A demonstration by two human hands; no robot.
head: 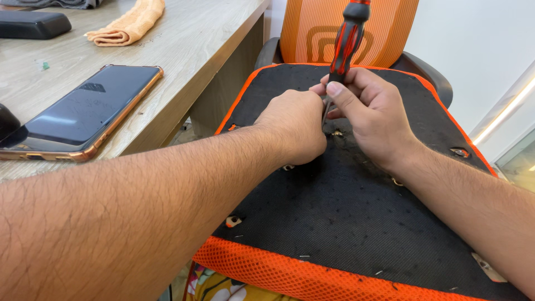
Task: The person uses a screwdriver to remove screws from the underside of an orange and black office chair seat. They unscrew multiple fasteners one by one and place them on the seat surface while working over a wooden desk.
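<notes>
Head view: right hand (374, 120) grasps the screwdriver (346, 42) upright at mid-seat (345, 212); left hand (294, 124) is clenched at its tip. Screw looks mid-work; other holes sit open near and right.

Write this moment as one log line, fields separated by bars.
right hand holds red-black screwdriver upright | left hand fisted beside its shaft | both on black seat underside | phone, orange cloth on desk
</notes>
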